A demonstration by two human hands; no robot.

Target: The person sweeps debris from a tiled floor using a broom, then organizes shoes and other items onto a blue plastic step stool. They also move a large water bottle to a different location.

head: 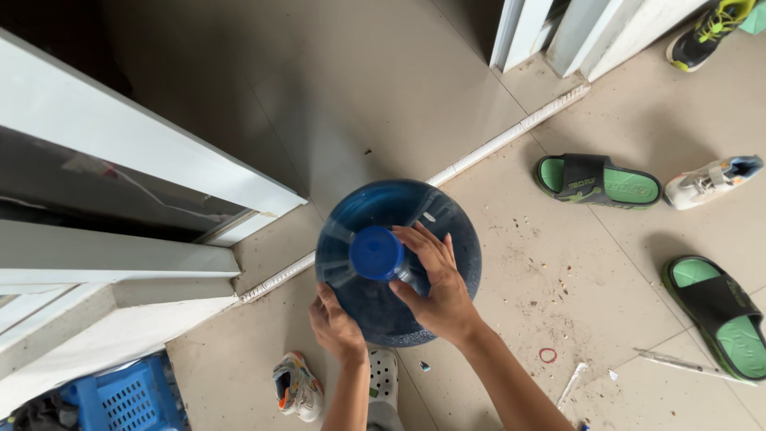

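Soft, even daylight is filling the scene, leaving the floor bright and pale. Faint shadows are pooling beside the sandals. The upper left corner is falling dark. Straight edges are bowing slightly outward; focus is staying sharp throughout.
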